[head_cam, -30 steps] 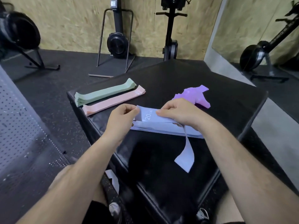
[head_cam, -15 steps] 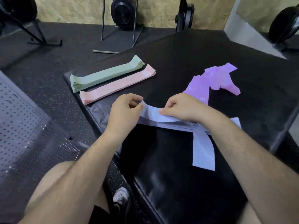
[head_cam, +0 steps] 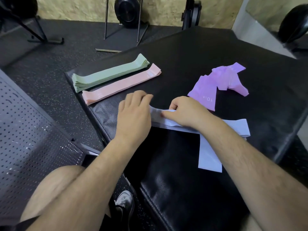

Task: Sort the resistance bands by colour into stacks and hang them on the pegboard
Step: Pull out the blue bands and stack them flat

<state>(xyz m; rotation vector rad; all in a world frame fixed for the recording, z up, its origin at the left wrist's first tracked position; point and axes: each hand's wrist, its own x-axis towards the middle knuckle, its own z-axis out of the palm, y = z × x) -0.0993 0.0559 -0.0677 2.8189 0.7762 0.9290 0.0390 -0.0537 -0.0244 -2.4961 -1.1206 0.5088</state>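
Pale-blue flat bands on textured pad

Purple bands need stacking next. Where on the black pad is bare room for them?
Bare pad beyond the pink stack and purple pile, and nearer you, below the blue bands. Crowded around left hand, right hand.

We have a single view — a wide-angle camera worn on the head, facing forward and steeply down. It sits close over the black surface, the left hand and right hand near mid-frame, forearms entering from the bottom edge. The top edge reaches the floor and the wall — the left edge catches a perforated panel.
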